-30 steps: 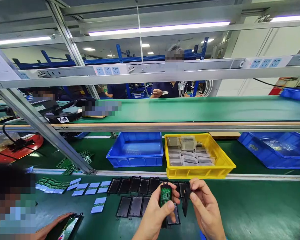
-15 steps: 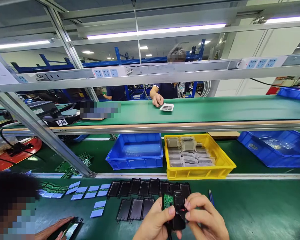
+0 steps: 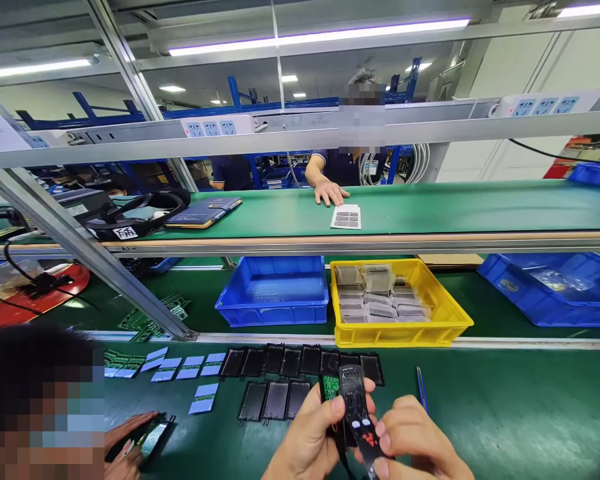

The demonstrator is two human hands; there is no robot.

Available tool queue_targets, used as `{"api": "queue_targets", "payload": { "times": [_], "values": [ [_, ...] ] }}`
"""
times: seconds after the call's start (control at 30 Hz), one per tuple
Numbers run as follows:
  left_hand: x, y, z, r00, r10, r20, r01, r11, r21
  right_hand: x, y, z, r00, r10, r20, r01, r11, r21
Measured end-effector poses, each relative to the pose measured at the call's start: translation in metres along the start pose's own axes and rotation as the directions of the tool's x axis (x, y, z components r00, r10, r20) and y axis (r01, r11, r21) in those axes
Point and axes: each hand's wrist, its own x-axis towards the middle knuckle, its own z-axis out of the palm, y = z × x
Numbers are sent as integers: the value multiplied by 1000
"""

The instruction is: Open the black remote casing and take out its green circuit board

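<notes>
Near the bottom centre, my left hand is closed around a black device with a green circuit board showing at its left side. A long black strip-like part, with two white spots and red marks, lies over the device. My right hand pinches the lower end of this part between thumb and fingers. Beyond my hands, black frames lie in two rows on the green bench. White-and-green pieces lie left of them.
A blue bin and a yellow bin of wrapped parts stand behind the frames. A blue pen lies at right. A co-worker's hands work at lower left. Another person's hand rests by a white sheet.
The black part in my hands now shows white spots and red marks, and my right hand has moved slightly lower. The hand across the shelf is spread flatter, and the sheet lies flat.
</notes>
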Motion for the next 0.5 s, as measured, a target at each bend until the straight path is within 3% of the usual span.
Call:
{"api": "queue_targets", "payload": {
  "times": [0.1,0.2,0.37,0.5],
  "values": [
    [-1,-2,0,1000,31,5,-31,999,21,-11,4,7,998,54,-37,-53,998,28],
    [-2,-5,0,998,20,55,-23,999,49,-21,8,14,992,-5,-127,1,1000,-31],
    [-2,-9,0,994,48,102,-53,997,50,-17,7,14,996,-32,-81,32,999,-1],
    [-1,-8,-2,990,1,143,-9,998,55,-10,5,11,995,7,-98,1,997,76]
  ]
}}
